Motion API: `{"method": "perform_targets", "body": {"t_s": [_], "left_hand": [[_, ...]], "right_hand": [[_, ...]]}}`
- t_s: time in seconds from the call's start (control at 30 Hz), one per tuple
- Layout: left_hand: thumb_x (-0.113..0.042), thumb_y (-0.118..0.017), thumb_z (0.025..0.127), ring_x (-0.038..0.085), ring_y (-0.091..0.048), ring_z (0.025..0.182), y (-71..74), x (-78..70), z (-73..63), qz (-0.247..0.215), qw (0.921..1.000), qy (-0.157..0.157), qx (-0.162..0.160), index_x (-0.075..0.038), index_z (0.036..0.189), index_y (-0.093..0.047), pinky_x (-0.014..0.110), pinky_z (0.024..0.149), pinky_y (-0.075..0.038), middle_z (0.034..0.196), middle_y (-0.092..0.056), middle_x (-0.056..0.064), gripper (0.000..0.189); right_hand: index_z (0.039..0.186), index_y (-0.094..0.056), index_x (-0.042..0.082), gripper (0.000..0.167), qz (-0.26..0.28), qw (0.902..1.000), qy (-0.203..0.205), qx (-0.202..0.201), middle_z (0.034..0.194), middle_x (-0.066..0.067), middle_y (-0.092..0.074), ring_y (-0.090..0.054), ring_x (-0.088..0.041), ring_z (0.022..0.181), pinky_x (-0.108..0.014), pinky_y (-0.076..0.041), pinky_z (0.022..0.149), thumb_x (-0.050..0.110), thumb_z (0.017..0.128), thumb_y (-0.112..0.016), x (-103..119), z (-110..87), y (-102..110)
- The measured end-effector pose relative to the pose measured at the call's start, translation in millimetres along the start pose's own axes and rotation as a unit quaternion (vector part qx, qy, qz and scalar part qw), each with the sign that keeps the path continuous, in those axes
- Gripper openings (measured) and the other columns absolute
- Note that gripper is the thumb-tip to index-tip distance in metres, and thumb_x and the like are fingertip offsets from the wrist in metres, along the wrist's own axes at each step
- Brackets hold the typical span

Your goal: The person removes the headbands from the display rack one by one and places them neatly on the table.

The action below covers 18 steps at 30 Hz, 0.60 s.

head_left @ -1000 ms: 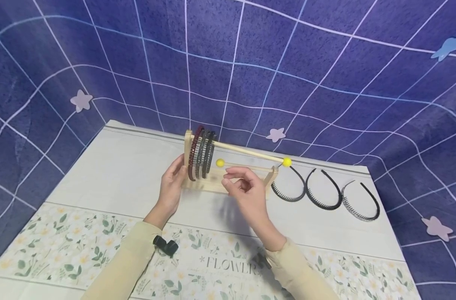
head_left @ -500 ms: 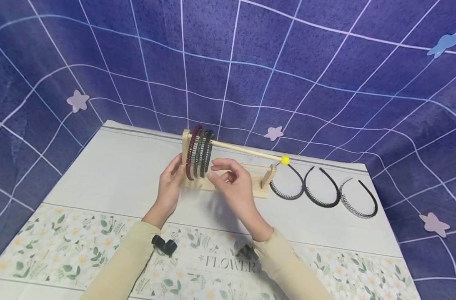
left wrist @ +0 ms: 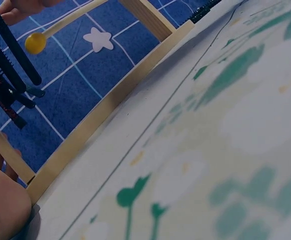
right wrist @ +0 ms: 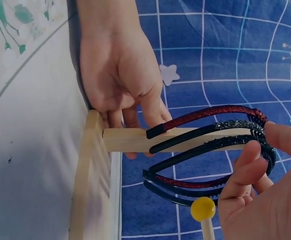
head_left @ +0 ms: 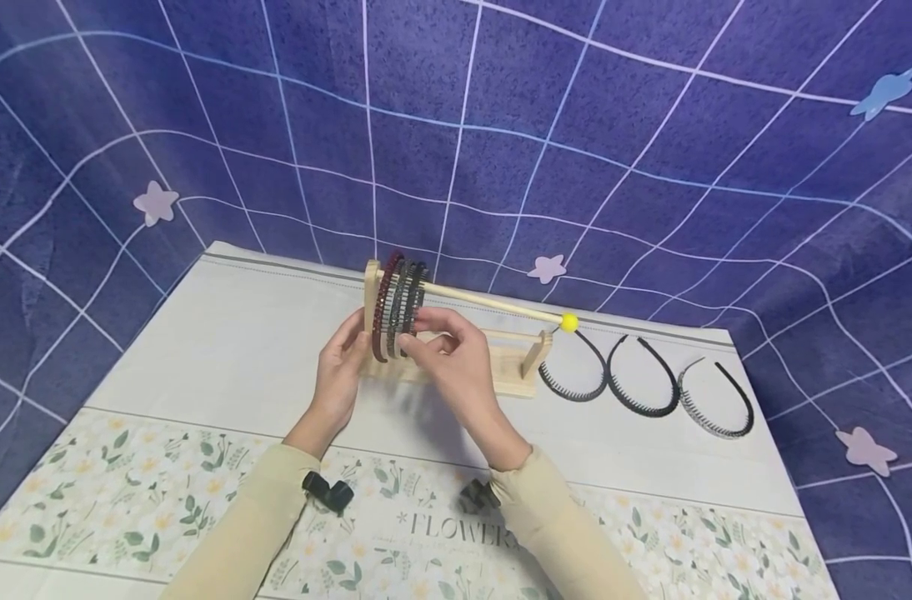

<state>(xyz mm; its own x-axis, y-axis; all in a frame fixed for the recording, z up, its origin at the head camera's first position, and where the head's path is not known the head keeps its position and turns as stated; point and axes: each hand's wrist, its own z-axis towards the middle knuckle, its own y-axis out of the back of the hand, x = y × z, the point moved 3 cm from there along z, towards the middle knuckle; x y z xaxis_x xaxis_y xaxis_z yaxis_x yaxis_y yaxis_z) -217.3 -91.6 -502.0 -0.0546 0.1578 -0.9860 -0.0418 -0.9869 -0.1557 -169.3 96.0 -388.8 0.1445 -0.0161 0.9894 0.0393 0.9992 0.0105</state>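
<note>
- Backed by blue grid cloth (head_left: pixel 411 154); spread below with a floral tablecloth (head_left: pixel 238 333)
- Gripping the stand (head_left: pixel 371 287) with the left hand (head_left: pixel 338 377), apparently for steadiness; pinching the hung headbands (head_left: pixel 399 296) with the right hand (head_left: pixel 463 358)
- Hanging those on the rod (head_left: pixel 493 300), at its left end; capping the other with a yellow ball (head_left: pixel 569 322), likely against slipping
- Showing three loose headbands (head_left: pixel 654 413) rightward

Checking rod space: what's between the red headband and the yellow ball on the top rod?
Dark headbands, then a bare stretch of rod, in the head view.
</note>
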Motion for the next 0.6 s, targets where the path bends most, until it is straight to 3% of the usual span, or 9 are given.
{"method": "perform_targets", "body": {"t_s": [0.27,0.6], "left_hand": [[-0.022,-0.051,0.119,0.024,-0.039,0.161,-0.5,-0.5,-0.4,-0.005,1.0000,0.005,-0.004,-0.008,0.172,-0.038,0.032,0.134,-0.036,0.176,-0.041,0.008,0.056],[-0.023,-0.050,0.119,0.022,-0.041,0.159,-0.5,-0.4,-1.0,-0.005,1.0000,0.005,-0.002,-0.010,0.172,-0.039,0.033,0.133,-0.038,0.174,-0.043,0.005,0.055]], "right_hand": [[0.124,-0.079,0.000,0.034,-0.011,0.9999,-0.007,0.003,0.104,-0.011,-0.078,-0.064,-0.010,0.071,-0.018,-0.053,0.061,0.006,0.091,-0.088,0.6,3.6,-2.1],[0.117,-0.077,-0.004,0.028,0.014,0.9998,-0.006,0.011,0.096,-0.006,-0.077,-0.065,-0.008,0.069,-0.017,-0.053,0.058,-0.001,0.090,-0.086,-3.1,5.6,-3.5]]}}
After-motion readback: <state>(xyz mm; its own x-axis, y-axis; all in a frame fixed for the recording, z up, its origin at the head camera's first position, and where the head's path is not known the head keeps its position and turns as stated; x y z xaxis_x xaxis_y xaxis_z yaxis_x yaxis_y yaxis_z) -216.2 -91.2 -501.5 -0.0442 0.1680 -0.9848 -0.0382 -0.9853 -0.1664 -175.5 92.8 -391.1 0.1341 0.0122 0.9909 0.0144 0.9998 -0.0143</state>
